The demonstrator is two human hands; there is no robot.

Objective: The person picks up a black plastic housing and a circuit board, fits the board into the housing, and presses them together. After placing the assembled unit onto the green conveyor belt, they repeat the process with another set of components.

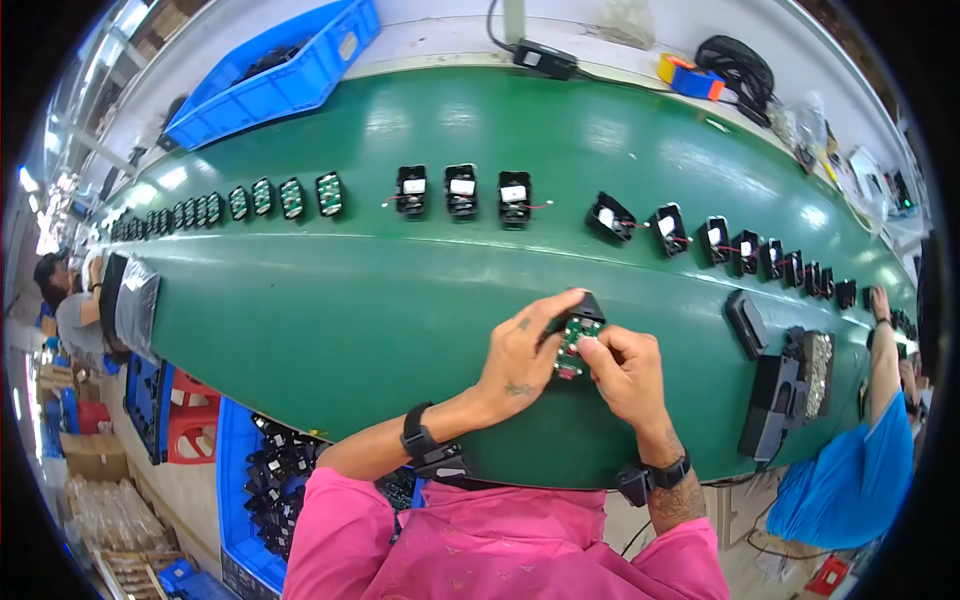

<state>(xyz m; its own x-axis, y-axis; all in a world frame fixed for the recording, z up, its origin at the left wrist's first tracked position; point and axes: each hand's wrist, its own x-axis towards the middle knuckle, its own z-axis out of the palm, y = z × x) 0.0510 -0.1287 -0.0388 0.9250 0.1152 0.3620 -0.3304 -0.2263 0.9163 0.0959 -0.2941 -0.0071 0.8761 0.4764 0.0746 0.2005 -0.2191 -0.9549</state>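
Observation:
Over the near side of the green workbench, my left hand [515,358] grips a small black plastic housing [590,304] from its left side, with the index finger along its far end. A green circuit board [580,330] with small parts lies at the housing, partly covered by my fingers. From the right, my right hand [628,378] is closed at the board, its thumb pressed on the surface. Something red shows at the board's near end. How far the board sits inside the housing cannot be made out.
Housings with green boards [291,198] line the left. Open black housings with white pieces and red wires [461,190] run right. A blue crate [310,85] stands far left, another of black parts [232,500] near left. A black device [768,405] and a co-worker [840,480] are right.

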